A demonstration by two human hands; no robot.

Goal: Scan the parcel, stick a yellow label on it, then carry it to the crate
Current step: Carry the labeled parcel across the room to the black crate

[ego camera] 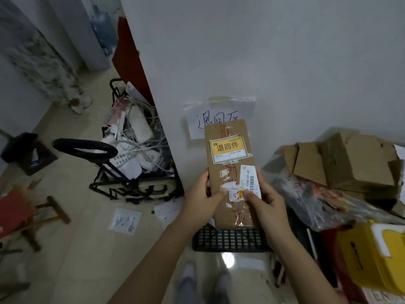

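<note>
Between my two hands, out in front of the white wall, I am holding the parcel [231, 172], a long flat brown cardboard piece standing nearly upright with its far end tipped slightly left. My left hand [202, 199] is closing on its left edge, thumb lying across the front face and fingers hidden behind. My right hand [266, 201] is gripping the right edge the same way, its thumb pressing on a white barcode sticker [249, 179] low on the face. Higher up, the yellow label [229, 149] is sitting stuck on the cardboard, a little crooked (black characters on it, white strip beneath).

Just below the parcel, a black mesh crate [230, 240] is resting on the tiled floor, its near wall showing between my forearms; the parcel's lower end is hanging above it, not inside. Behind the parcel, a handwritten paper sign [197, 121] is hanging taped to the wall. To the left, a folding trolley [131, 163] is standing full of white cables and power strips. To the right, flattened cardboard boxes [350, 159] are lying heaped, with a yellow box [372, 255] nearer me.
</note>
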